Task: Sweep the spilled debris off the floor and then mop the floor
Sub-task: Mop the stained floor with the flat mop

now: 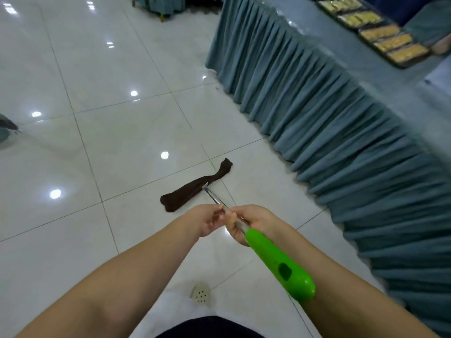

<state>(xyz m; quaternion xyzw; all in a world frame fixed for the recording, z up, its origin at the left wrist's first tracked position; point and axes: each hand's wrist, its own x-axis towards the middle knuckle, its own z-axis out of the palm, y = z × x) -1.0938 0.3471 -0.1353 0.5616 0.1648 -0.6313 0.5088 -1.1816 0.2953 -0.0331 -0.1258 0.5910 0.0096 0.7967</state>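
Nearest the camera: a dark garment edge and white cloth at the bottom of the view, with a perforated beige shoe toe (200, 293) on the tile just beyond.
Left hand (211, 222): fingers curled, tips pinching the thin metal shaft (214, 198) of the mop ahead of the other hand.
Right hand (246, 224): wrapped around the shaft just above the green grip (278, 262), which ran back along the right forearm.
Mop head (195, 185): a dark brown cloth, twisted into a narrow rope-like strip rather than spread flat, lying on the floor (97, 147) a little ahead of the hands, between the person and the skirted bench.
Floor: glossy white tile with grey grout lines and bright ceiling reflections; no debris could be made out near the mop.
Bench (329, 76): to the right, draped in pleated teal skirting (305, 113) reaching the floor, with black trays of yellow food (380, 32) along its top.
Stage, as a judgement: mopping seemed under way, the sweeping apparently finished.
Risk: the bunched cloth would probably wipe only a thin line and leave streaks.
Risk: a stroke rightward could snag the skirting, wet it, or tug it and disturb the trays.
Risk: the light left-hand pinch might let the shaft twist; wet glossy tile could be slippery underfoot.
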